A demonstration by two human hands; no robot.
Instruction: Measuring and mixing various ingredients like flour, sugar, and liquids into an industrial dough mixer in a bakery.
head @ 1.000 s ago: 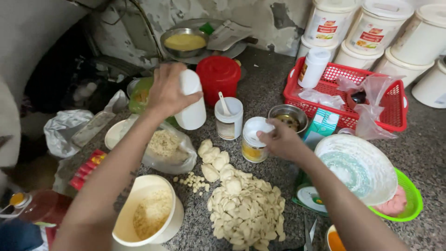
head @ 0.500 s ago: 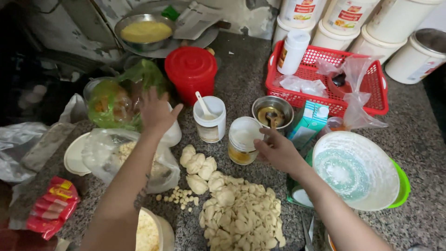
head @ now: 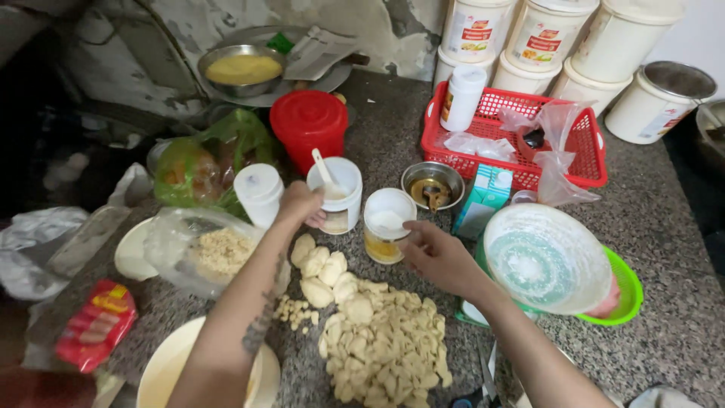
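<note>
left hand [head: 298, 204] closed around white bottle [head: 259, 195], beside spoon cup [head: 336, 195] | right hand [head: 438, 253] fingertips pinching rim of small jar [head: 387, 225] on desk [head: 664, 249] | risk: crowded containers, an elbow nudge likely tips the jar onto dough pieces [head: 385, 340]

Beyond my right hand [head: 438, 253] stands a small teal-and-white carton [head: 483, 198]. Farther back, white tubs [head: 521, 34] wear red-and-yellow labels (stacked by the wall). A flat red packet [head: 94, 323] lies well off my left hand [head: 300, 202].
</note>
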